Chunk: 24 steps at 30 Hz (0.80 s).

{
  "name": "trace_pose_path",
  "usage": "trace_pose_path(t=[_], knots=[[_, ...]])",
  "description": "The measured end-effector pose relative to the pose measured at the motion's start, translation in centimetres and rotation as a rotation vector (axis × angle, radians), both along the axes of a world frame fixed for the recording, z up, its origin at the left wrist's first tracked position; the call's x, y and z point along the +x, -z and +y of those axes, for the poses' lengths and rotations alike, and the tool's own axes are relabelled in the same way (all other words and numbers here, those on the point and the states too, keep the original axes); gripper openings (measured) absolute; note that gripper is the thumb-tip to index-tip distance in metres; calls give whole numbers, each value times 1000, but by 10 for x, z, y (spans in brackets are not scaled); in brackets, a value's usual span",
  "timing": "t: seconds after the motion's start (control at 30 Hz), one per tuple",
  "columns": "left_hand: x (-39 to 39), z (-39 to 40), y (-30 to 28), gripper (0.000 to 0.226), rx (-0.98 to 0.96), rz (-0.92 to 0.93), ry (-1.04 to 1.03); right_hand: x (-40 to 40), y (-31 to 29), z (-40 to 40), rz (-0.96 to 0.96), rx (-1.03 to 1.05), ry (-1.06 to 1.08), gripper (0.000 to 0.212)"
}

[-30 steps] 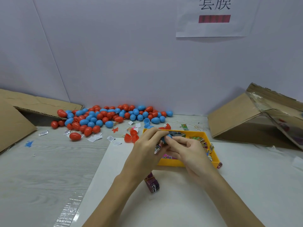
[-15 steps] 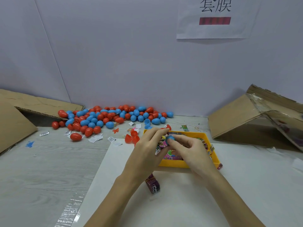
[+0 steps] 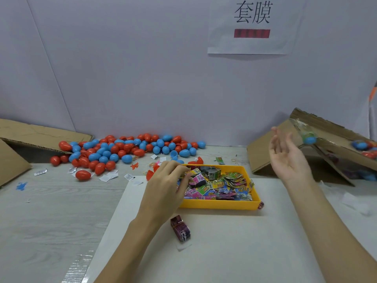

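Since half a second ago the two hands have parted: then both were closed round the blue egg over the tray, and now my right hand (image 3: 287, 158) has swung out to the side and let it go.

From the head camera, that hand hangs open, palm turned inward and fingers spread and blurred, holding nothing. The blue egg (image 3: 309, 138) is in the air just past my fingertips, smeared by motion, with what looks like a greenish wrap on its upper part. It is right in front of the taped flap of the right-hand carton (image 3: 271, 152), where other blue and red eggs already lie. I judge that carton to be the bin for finished ones, so I toss the egg across instead of reaching over.

My left hand (image 3: 167, 186) has stayed at the left end of the yellow tray (image 3: 220, 205). Its fingers are curled and, with the thumb, pinch a few of the printed sleeves (image 3: 220, 184) heaped there. I keep it there so the next wrap is ready while the other hand is away.

The tray sits at the far edge of the white sheet (image 3: 224, 252), close in front of me, and a banded bundle (image 3: 180, 227) of spare sleeves lies on the sheet just below my left wrist. The heap of eggs (image 3: 122, 148), red and blue, is piled against the wall to the left, near that hand, with paper scraps and a few opened halves scattered between it and the tray. Stock comes in from the left and wrapped eggs go out to the right.
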<state>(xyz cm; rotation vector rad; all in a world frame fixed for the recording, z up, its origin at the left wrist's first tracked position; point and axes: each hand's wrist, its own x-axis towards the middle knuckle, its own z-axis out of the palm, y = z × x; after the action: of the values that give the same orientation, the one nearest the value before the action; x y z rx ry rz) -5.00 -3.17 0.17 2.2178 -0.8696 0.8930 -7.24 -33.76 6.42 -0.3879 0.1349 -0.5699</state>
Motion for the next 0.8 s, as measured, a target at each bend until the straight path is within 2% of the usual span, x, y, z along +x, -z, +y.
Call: trace_pose_path(t=[0.1, 0.17, 0.23, 0.27, 0.33, 0.4, 0.47, 0.53, 0.57, 0.63, 0.7, 0.8], knots=[[1, 2, 0, 12, -20, 27, -17, 1, 22, 18, 116, -198, -96, 25], [2, 4, 0, 10, -29, 59, -35, 0, 33, 28, 180, -212, -110, 18], [4, 7, 1, 10, -33, 83, -40, -3, 39, 32, 287, -162, -28, 8], [4, 8, 1, 11, -37, 90, -39, -6, 39, 31, 384, -214, 34, 5], [5, 9, 0, 11, -38, 95, -38, -16, 36, 24, 609, -567, 156, 13], [6, 8, 0, 12, -31, 90, -33, -32, 30, 14, 768, -1069, 320, 18], [6, 7, 0, 12, -19, 87, -20, -52, 25, 1, 1070, -1543, 368, 22], [4, 6, -1, 12, -11, 87, -10, -71, 31, -11, 1502, -1815, -9, 49], [4, 6, -1, 12, -10, 85, -8, -78, 38, -10, 1585, -1873, -229, 57], [3, 5, -2, 11, -11, 83, -3, -89, 62, 1, 1556, -1977, -431, 61], [2, 4, -2, 11, -6, 85, 5, -98, 81, 14, 1518, -2075, -411, 69], [1, 5, -3, 10, -14, 92, 8, -101, 83, 24, 1498, -2021, -307, 74]])
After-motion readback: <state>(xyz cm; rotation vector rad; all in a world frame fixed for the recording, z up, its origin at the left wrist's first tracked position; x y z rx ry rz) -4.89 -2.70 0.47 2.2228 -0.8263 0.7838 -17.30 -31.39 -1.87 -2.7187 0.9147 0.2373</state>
